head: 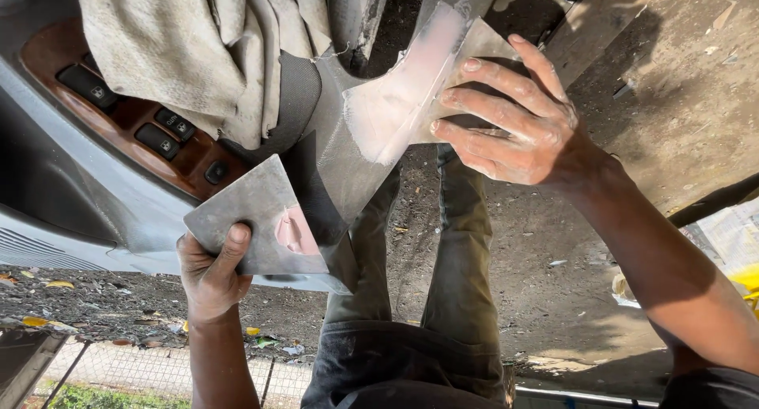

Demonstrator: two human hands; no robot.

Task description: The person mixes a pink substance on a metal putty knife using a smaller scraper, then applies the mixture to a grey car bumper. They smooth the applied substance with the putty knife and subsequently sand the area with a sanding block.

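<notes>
My left hand (210, 273) grips a flat grey metal plate (251, 211) by its lower edge; a dab of pink filler paste (294, 232) sits near the plate's right corner. My right hand (514, 116) holds a second flat spreader plate (419, 81) smeared with pale pink paste, fingers spread over its back. The two plates are apart, with a grey car door panel edge (328, 152) between them.
A car door's inner side fills the left, with a wood-trim window switch panel (130, 112) and a beige cloth (198, 45) draped over it. My legs in dark trousers (443, 251) stand on bare dirt ground. Litter and a wire fence (158, 369) lie at the lower left.
</notes>
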